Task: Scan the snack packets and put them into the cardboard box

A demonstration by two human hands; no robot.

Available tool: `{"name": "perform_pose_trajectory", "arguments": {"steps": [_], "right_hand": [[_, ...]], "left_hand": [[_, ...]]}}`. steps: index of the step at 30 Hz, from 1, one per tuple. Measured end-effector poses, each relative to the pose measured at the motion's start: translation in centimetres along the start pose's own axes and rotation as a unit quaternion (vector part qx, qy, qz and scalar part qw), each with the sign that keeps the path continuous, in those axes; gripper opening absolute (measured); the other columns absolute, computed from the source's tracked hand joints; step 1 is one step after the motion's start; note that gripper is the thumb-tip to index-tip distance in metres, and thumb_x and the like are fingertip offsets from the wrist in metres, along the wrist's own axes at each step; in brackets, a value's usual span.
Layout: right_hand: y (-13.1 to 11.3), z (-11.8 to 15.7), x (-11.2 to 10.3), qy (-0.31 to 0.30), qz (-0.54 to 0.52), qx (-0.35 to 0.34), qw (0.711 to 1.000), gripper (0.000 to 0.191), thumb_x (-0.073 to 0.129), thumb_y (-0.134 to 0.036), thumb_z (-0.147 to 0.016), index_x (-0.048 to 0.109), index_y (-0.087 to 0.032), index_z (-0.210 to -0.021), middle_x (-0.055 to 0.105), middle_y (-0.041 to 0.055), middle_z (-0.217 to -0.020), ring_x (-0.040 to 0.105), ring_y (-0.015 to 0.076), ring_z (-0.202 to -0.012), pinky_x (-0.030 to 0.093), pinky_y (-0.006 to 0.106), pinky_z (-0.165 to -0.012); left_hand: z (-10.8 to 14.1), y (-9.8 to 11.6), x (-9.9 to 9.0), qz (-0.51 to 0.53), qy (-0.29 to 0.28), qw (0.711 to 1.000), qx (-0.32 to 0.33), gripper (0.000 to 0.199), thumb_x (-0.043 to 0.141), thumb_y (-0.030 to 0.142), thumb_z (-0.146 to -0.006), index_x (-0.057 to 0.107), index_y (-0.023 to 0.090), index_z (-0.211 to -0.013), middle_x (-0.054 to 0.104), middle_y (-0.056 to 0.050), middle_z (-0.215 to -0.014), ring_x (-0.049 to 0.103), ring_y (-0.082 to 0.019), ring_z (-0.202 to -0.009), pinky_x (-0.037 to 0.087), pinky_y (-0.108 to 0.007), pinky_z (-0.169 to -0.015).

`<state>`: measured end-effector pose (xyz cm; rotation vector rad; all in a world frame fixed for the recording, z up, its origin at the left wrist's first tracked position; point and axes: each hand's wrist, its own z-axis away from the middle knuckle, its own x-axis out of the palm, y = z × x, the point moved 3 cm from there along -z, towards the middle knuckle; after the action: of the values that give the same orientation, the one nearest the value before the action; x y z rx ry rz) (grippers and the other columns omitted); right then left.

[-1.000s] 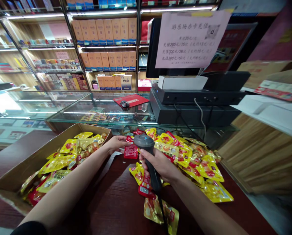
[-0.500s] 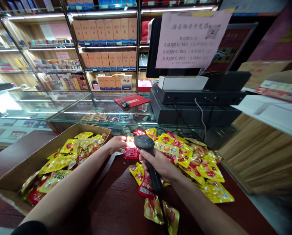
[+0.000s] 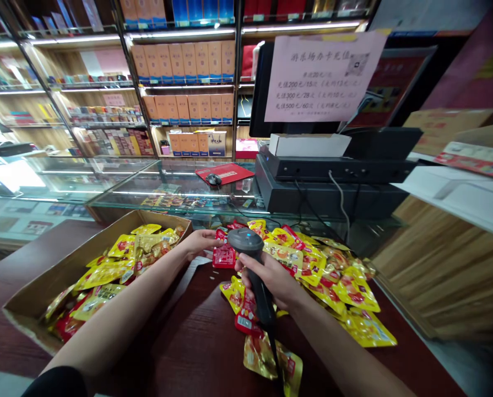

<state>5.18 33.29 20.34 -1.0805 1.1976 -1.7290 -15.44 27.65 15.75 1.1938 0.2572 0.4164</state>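
Note:
My right hand point(image 3: 271, 278) is wrapped round the handle of a black barcode scanner point(image 3: 246, 241), its head over the dark red table point(image 3: 180, 342). Just left of the scanner head, my left hand point(image 3: 200, 244) pinches the edge of a red snack packet point(image 3: 223, 256). Beneath and beside my right hand lie a yellow packet point(image 3: 233, 295), a red one point(image 3: 246, 320) and gold ones point(image 3: 260, 355). A heap of yellow, gold and red packets point(image 3: 312, 262) spreads to the right. The scanner head hides part of the red packet's surroundings.
An open cardboard box point(image 3: 27, 295) with many packets stands at the left, under my left forearm. Behind the table is a glass counter point(image 3: 172, 182) with a mouse point(image 3: 214, 179) on a red mat point(image 3: 236, 172). A monitor with a paper sign point(image 3: 320, 77) stands at the back right.
The bright light from the scanner on the red packet is gone, and a small blue light shows on the scanner head. The whole view has shifted slightly; both hands keep their holds.

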Motion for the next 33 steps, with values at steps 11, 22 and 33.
{"name": "perform_pose_trajectory", "arguments": {"steps": [11, 22, 33], "right_hand": [[-1.0, -0.5, 2.5, -0.028, 0.025, -0.012, 0.999, 0.038, 0.062, -0.053, -0.078, 0.050, -0.018, -0.084, 0.051, -0.0055, -0.052, 0.048, 0.0083, -0.038, 0.036, 0.019, -0.037], [-1.9, -1.2, 4.4, -0.056, 0.018, -0.045, 0.997, 0.037, 0.062, -0.052, -0.079, 0.052, -0.016, -0.080, 0.051, -0.0048, -0.052, 0.047, 0.0071, -0.039, 0.035, 0.020, -0.040], [-1.8, 0.2, 0.6, 0.007, 0.018, -0.034, 0.999, 0.040, 0.065, -0.054, -0.075, 0.051, -0.017, -0.083, 0.051, -0.0062, -0.051, 0.046, 0.0074, -0.037, 0.036, 0.020, -0.038]], "left_hand": [[9.9, 5.0, -8.3, -0.042, 0.103, 0.992, 0.055, 0.057, 0.084, 0.042, -0.053, 0.066, 0.018, -0.101, 0.071, -0.008, -0.099, 0.067, -0.019, -0.080, 0.052, -0.027, -0.065], [20.2, 8.5, -18.6, -0.204, 0.448, 0.838, 0.235, 0.047, 0.075, 0.045, -0.059, 0.068, 0.016, -0.096, 0.070, -0.004, -0.084, 0.064, -0.016, -0.074, 0.050, -0.025, -0.068], [5.5, 2.0, 0.6, -0.303, 0.089, 0.926, 0.205, 0.027, 0.067, 0.037, -0.068, 0.071, 0.018, -0.086, 0.068, -0.004, -0.073, 0.060, -0.016, -0.066, 0.045, -0.024, -0.063]]}}
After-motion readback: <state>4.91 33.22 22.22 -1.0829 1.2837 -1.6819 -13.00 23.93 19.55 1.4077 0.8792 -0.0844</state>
